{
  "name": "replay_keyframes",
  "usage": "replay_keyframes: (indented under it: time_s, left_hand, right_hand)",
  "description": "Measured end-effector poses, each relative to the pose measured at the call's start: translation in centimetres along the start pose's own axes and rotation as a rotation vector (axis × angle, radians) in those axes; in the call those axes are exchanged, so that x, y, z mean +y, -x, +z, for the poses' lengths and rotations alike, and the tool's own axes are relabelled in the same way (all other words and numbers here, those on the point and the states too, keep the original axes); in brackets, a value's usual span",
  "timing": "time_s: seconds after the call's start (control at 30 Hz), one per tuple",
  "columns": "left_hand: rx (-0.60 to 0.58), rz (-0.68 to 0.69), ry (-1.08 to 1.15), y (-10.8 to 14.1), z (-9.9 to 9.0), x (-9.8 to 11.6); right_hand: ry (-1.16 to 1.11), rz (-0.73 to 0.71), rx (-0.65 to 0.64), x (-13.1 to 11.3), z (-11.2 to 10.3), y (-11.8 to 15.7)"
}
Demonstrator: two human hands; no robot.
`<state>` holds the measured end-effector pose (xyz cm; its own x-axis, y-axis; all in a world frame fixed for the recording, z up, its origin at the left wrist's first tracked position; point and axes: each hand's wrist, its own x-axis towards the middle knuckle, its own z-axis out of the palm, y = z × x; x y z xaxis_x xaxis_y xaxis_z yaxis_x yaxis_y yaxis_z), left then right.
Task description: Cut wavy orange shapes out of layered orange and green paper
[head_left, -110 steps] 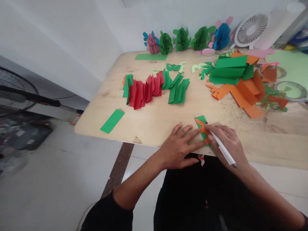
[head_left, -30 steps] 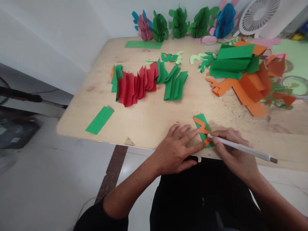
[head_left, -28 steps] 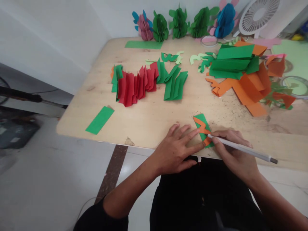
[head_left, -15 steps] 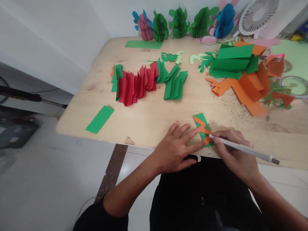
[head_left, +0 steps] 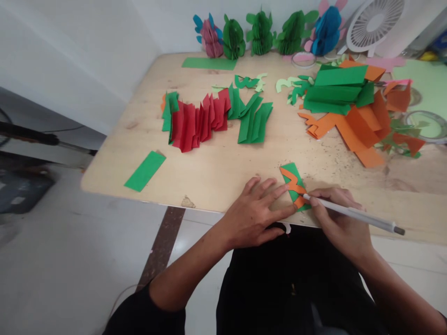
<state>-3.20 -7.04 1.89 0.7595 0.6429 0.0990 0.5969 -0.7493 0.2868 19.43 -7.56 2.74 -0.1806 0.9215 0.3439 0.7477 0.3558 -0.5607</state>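
A small green paper strip (head_left: 288,167) lies near the table's front edge, with a wavy orange paper cutout (head_left: 292,178) on top of it. My left hand (head_left: 256,213) rests with fingers spread, its fingertips touching the left side of the cutout and strip. In my right hand (head_left: 344,223) a white pen (head_left: 359,214) is gripped, its tip at the right edge of the orange cutout. The pen slants away to the right, its dark end outermost. Part of the strip is hidden under the cutout and fingers.
Folded red papers (head_left: 195,122) and folded green papers (head_left: 256,123) lie mid-table. Another green strip (head_left: 145,171) is at left. Green pieces (head_left: 337,90) and orange pieces (head_left: 366,130) are heaped at right. Paper figures (head_left: 261,35) and a white fan (head_left: 376,25) stand at the back.
Both hands, the pen and the papers stay in nearly the same place. Only a very slight shift of the view shows.
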Motion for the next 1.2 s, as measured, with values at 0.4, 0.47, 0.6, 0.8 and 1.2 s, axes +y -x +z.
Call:
replay_keyframes:
  time_s: [0.4, 0.47, 0.6, 0.8, 1.2]
  left_hand:
    - [0.014, 0.005, -0.014, -0.01, 0.07, 0.0]
    - [0.014, 0.006, -0.018, 0.01, 0.08, 0.02]
    - [0.007, -0.003, -0.022, 0.05, 0.08, 0.02]
    - [0.011, 0.005, -0.02, 0.08, 0.11, -0.06]
    - [0.024, 0.005, -0.017, 0.06, 0.13, -0.07]
  right_hand:
    - [0.005, -0.02, -0.01, 0.08, -0.02, 0.13]
    - [0.001, -0.017, -0.01, 0.07, -0.02, 0.12]
    - [-0.016, 0.002, -0.022, 0.06, 0.01, 0.19]
    - [-0.038, 0.005, -0.045, -0.06, -0.04, 0.22]
    - [-0.082, 0.057, -0.077, -0.32, -0.08, 0.13]
